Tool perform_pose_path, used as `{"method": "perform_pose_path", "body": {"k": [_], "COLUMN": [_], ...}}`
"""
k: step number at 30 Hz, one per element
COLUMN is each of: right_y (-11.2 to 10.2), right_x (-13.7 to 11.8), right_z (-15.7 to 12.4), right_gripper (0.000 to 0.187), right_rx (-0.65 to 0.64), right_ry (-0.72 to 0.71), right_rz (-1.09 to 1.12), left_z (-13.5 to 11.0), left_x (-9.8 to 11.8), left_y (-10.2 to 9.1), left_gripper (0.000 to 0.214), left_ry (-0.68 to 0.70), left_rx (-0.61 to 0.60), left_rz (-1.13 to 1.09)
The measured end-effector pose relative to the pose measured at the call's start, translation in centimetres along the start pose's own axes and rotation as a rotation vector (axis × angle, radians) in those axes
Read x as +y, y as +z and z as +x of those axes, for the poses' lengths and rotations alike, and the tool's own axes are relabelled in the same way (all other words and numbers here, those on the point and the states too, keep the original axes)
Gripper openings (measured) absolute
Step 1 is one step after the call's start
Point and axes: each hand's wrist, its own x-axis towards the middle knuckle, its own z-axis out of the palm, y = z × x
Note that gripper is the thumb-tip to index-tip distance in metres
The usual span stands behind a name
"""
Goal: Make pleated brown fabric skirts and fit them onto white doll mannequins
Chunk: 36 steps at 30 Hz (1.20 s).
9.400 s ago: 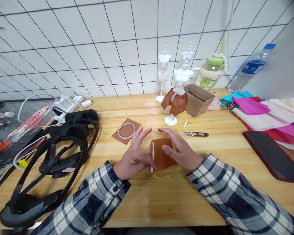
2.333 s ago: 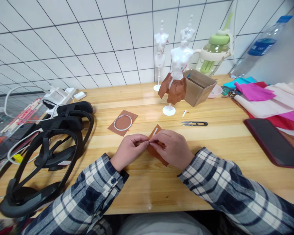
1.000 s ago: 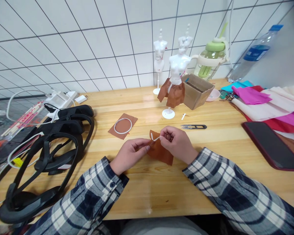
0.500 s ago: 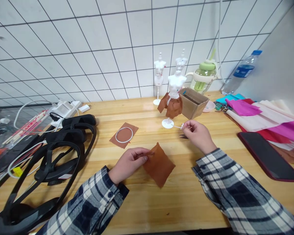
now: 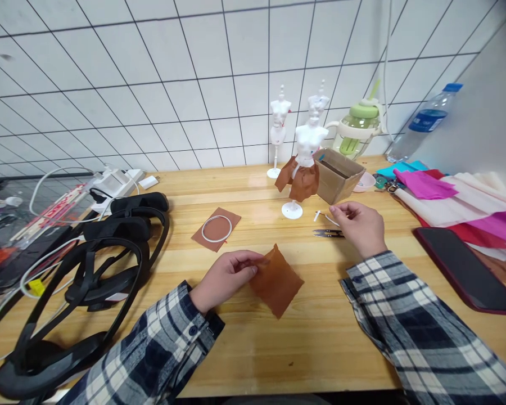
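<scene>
My left hand (image 5: 227, 278) pinches a square of brown fabric (image 5: 278, 284) by its left corner, holding it over the table's front middle. My right hand (image 5: 360, 228) is closed, thumb against fingers; what it grips, if anything, is too small to name. Just left of its fingertips lie a small white piece (image 5: 317, 216) and a thin pale strip (image 5: 331, 220). Below them, a pair of thread snips (image 5: 326, 233) rests on the wood, partly behind the hand. Behind, a white mini dress form (image 5: 310, 139) wears brown fabric (image 5: 306, 181) around its lower part.
A white ring (image 5: 203, 232) lies on another brown square (image 5: 217, 243). A second dress form (image 5: 278, 126), a cardboard box (image 5: 335, 185) and a green-lidded cup (image 5: 358, 126) stand behind. At right are a phone (image 5: 468, 270) and fabrics (image 5: 484, 197); at left, black headsets (image 5: 126, 270).
My right hand has moved right, away from the small white piece it was touching. The snips now show more fully. My left hand still holds the brown square; the view has shifted slightly.
</scene>
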Motion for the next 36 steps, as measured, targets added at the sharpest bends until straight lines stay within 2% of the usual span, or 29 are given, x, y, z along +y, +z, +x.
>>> {"method": "perform_pose_path", "body": {"k": [2, 5, 7, 8, 11, 14, 18, 22, 25, 32, 36], "right_y": [0.0, 0.6, 1.2, 1.5, 2.2, 2.5, 2.9, 3.1, 3.2, 3.5, 3.7], "right_x": [-1.8, -4.7, -6.0, -6.5, -6.9, -6.6, -6.3, -6.1, -6.2, -6.3, -5.9], "right_z": [-1.4, -4.1, -5.9, -6.6, -7.7, -7.8, -7.4, -6.9, -6.9, -7.6, -7.2], "right_gripper": [0.032, 0.035, 0.042, 0.040, 0.028, 0.025, 0.022, 0.020, 0.023, 0.022, 0.027], "right_rx": [-0.071, -0.397, -0.595, -0.693, -0.851, -0.901, -0.886, -0.823, -0.795, -0.782, -0.866], "right_ry": [-0.177, -0.530, -0.658, -0.663, -0.480, -0.319, -0.166, -0.036, 0.023, 0.028, 0.187], "right_rz": [0.117, 0.317, 0.407, 0.432, 0.495, 0.588, 0.655, 0.734, 0.801, 0.876, 1.026], "left_z": [-0.1, -0.3, -0.4, -0.4, -0.4, -0.3, -0.2, -0.1, 0.1, 0.7, 0.8], "left_x": [0.0, -0.1, -0.1, 0.0, 0.0, -0.1, 0.0, -0.2, -0.5, -0.8, -0.9], "left_y": [0.2, 0.5, 0.7, 0.7, 0.7, 0.5, 0.1, -0.3, -0.2, 0.3, 0.0], "left_gripper": [0.023, 0.027, 0.029, 0.029, 0.029, 0.029, 0.033, 0.047, 0.048, 0.023, 0.023], "left_ry": [0.013, 0.054, 0.074, 0.079, 0.083, 0.096, 0.059, 0.048, 0.008, -0.145, -0.153], "left_rx": [-0.026, -0.077, -0.110, -0.122, -0.130, -0.095, -0.091, -0.058, -0.023, 0.048, 0.085], "left_rz": [-0.009, -0.022, -0.028, -0.026, 0.006, 0.005, -0.096, -0.276, -0.358, -0.549, -0.514]}}
